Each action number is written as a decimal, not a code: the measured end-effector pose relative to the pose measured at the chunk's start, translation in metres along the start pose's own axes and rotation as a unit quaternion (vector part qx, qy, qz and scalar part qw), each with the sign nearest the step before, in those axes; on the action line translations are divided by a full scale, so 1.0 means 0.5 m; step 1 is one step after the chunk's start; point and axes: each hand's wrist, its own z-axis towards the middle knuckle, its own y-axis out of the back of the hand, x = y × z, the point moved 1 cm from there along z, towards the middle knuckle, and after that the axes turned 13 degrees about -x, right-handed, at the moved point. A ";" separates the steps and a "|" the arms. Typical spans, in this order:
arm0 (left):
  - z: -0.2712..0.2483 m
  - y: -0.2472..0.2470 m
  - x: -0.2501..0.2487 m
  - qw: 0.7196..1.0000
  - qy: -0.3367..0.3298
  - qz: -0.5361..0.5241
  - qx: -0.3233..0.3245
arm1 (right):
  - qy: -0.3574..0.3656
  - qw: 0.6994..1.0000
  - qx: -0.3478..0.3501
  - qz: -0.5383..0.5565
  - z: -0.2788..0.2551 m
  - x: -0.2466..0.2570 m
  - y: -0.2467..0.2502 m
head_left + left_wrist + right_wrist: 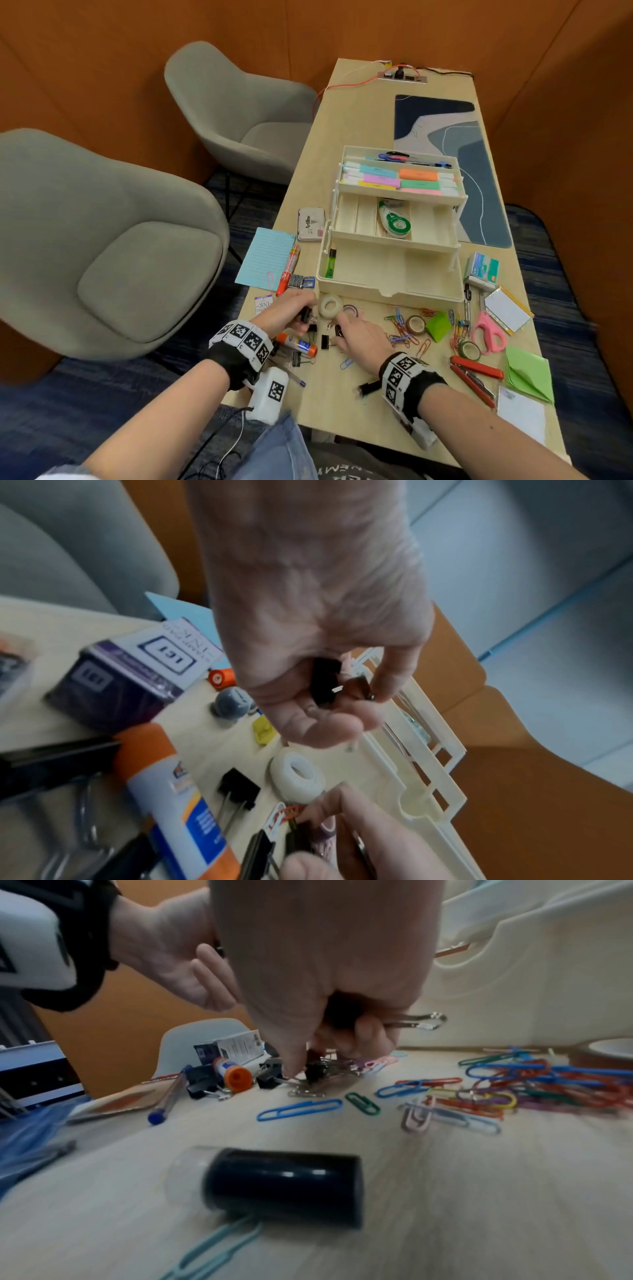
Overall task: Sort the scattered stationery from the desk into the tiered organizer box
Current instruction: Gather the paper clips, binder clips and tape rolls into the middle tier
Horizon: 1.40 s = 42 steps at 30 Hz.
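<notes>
The cream tiered organizer box [387, 294] stands open in the middle of the desk; highlighters fill its top tier, and a correction tape [395, 221] lies in the middle tier. Just in front of it, my left hand [303, 317] grips black binder clips [325, 680] in curled fingers. My right hand [342, 329] is down on the desk beside it, pinching another black binder clip [301, 837], with a silver clip handle [421, 1022] poking out of its fist. More binder clips [324, 341] lie loose between the hands.
A white tape roll [330, 305] and a glue stick [296, 342] lie by the hands. Coloured paper clips [402, 329], pink scissors [488, 334], a red stapler [476, 373] and green notes [527, 373] spread to the right. A black cylinder [284, 1183] lies under my right wrist. Grey chairs stand left.
</notes>
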 end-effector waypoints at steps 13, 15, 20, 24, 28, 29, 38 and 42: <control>0.029 -0.050 0.034 0.858 -0.203 0.465 -0.083 | -0.338 0.842 -0.039 0.420 -0.036 -0.085 0.025; 0.034 -0.055 0.047 0.838 -0.195 0.505 -0.062 | -0.411 0.718 -0.017 0.562 -0.034 -0.089 0.017; 0.031 -0.061 0.050 0.830 -0.189 0.522 -0.055 | -0.410 0.611 0.026 0.676 -0.027 -0.072 0.028; 0.035 -0.059 0.057 0.830 -0.163 0.531 -0.055 | -0.313 0.796 0.008 0.518 -0.009 -0.043 0.025; 0.038 -0.060 0.054 0.831 -0.159 0.531 -0.051 | -0.105 0.980 0.027 0.165 -0.009 -0.032 -0.003; 0.039 -0.060 0.055 0.834 -0.156 0.527 -0.048 | -0.070 0.992 0.042 0.094 -0.011 -0.030 -0.008; 0.047 -0.039 0.037 0.853 -0.145 0.501 0.019 | 0.012 0.999 0.040 -0.028 0.006 -0.020 -0.005; 0.053 -0.031 0.030 0.851 -0.146 0.500 0.062 | 0.018 0.998 0.047 -0.038 0.006 -0.024 -0.004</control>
